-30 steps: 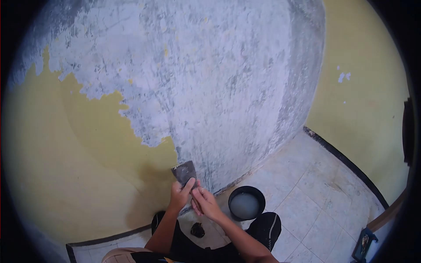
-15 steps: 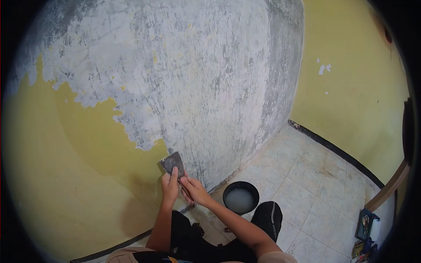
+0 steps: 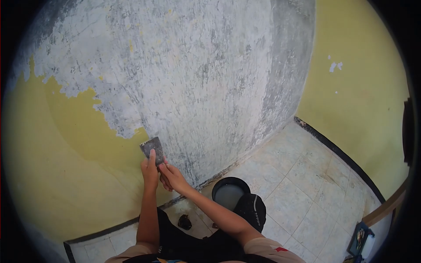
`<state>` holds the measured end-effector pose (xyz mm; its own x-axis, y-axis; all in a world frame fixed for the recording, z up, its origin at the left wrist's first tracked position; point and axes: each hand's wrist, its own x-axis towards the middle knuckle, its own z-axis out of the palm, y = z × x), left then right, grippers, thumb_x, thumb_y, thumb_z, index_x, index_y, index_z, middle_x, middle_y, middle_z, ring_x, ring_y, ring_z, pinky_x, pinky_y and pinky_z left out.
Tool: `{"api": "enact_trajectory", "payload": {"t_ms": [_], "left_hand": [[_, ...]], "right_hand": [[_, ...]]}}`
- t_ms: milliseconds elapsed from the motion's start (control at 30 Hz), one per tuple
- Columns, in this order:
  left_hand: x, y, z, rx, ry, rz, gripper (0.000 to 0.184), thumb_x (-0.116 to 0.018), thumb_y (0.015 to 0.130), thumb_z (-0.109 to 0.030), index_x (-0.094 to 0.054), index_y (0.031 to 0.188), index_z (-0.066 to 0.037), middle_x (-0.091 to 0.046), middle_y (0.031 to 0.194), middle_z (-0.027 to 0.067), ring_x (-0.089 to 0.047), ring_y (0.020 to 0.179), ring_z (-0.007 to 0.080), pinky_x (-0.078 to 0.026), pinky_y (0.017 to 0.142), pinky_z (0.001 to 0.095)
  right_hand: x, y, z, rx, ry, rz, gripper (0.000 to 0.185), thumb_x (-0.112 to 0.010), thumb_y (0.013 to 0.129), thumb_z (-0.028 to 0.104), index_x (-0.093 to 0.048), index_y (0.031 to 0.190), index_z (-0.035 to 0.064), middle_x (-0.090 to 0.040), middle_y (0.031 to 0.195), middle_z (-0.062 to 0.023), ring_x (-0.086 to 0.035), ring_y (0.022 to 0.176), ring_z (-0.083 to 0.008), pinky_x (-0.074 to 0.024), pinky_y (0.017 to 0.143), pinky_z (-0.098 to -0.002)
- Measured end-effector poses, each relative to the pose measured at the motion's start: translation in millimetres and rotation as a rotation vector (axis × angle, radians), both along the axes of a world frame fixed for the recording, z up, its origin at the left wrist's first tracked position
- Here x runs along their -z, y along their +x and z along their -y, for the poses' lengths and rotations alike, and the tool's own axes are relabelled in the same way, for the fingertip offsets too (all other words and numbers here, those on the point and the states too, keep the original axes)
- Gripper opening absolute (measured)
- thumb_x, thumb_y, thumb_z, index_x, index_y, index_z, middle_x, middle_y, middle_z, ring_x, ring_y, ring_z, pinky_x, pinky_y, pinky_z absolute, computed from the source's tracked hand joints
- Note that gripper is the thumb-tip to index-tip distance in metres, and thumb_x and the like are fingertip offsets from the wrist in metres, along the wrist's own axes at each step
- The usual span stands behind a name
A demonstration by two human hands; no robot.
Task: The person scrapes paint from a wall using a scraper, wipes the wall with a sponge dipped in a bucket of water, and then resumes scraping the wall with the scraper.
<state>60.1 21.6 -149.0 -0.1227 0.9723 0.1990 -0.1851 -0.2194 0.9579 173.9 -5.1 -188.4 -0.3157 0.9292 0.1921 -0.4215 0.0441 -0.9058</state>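
A scraper (image 3: 150, 145) with a wide dark blade rests against or very close to the wall, at the lower border between yellow paint (image 3: 83, 127) and bare grey-white plaster (image 3: 206, 83). My left hand (image 3: 150, 172) is closed on it, the thumb stretched up along the blade. My right hand (image 3: 173, 177) is closed round its lower part, just right of the left hand. The handle is mostly hidden by my fingers. Pale crumbs show along the blade's top edge.
A black bucket (image 3: 214, 193) of cloudy liquid stands on the tiled floor (image 3: 302, 184) beside my knee (image 3: 252, 210). A small dark object (image 3: 184, 222) lies between my legs. At lower right are a blue tray (image 3: 359, 239) and a wooden post (image 3: 386, 205).
The view has shifted, so the wall, hands and bucket sit differently in it. Both hands stay on the scraper at the paint's edge. My knee now covers part of the bucket.
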Motion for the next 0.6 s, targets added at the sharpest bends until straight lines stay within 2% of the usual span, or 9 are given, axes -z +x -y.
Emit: {"api": "enact_trajectory", "payload": {"t_ms": [200, 300, 467, 600], "left_hand": [[-2, 11, 1, -0.115, 0.019, 0.03, 0.049, -0.058, 0.107, -0.044, -0.072, 0.096, 0.002, -0.073, 0.082, 0.0097, -0.069, 0.068, 0.0158, -0.055, 0.061, 0.03], [6, 16, -1, -0.117, -0.021, -0.008, 0.049, -0.06, 0.107, -0.043, -0.072, 0.095, 0.002, -0.074, 0.083, 0.0111, -0.07, 0.069, 0.0163, -0.056, 0.062, 0.0306], [8, 19, -2, -0.199, -0.018, 0.071, 0.051, -0.063, 0.105, -0.044, -0.073, 0.091, 0.004, -0.073, 0.081, 0.0111, -0.069, 0.069, 0.0174, -0.055, 0.063, 0.0314], [18, 10, -9, -0.199, -0.049, 0.122, 0.051, -0.065, 0.103, -0.046, -0.074, 0.092, 0.003, -0.073, 0.08, 0.0114, -0.068, 0.067, 0.0169, -0.055, 0.062, 0.032]], "right_hand": [[-7, 19, -3, -0.113, 0.021, 0.085, 0.045, -0.045, 0.112, 0.048, -0.056, 0.098, 0.0064, -0.054, 0.067, -0.002, -0.053, 0.047, -0.0117, -0.0393, 0.04, -0.0275], [3, 20, -11, -0.075, 0.062, 0.082, 0.039, -0.046, 0.113, 0.043, -0.058, 0.103, 0.0063, -0.055, 0.067, -0.0017, -0.052, 0.045, -0.0111, -0.0384, 0.039, -0.027], [6, 14, -15, -0.03, 0.046, 0.156, 0.036, -0.048, 0.112, 0.038, -0.06, 0.101, 0.0055, -0.056, 0.064, -0.002, -0.05, 0.042, -0.0104, -0.0365, 0.037, -0.0269], [6, 4, -10, 0.039, 0.096, 0.166, 0.036, -0.051, 0.112, 0.035, -0.057, 0.091, 0.0068, -0.055, 0.061, -0.0009, -0.048, 0.04, -0.0096, -0.035, 0.037, -0.0264]]}}
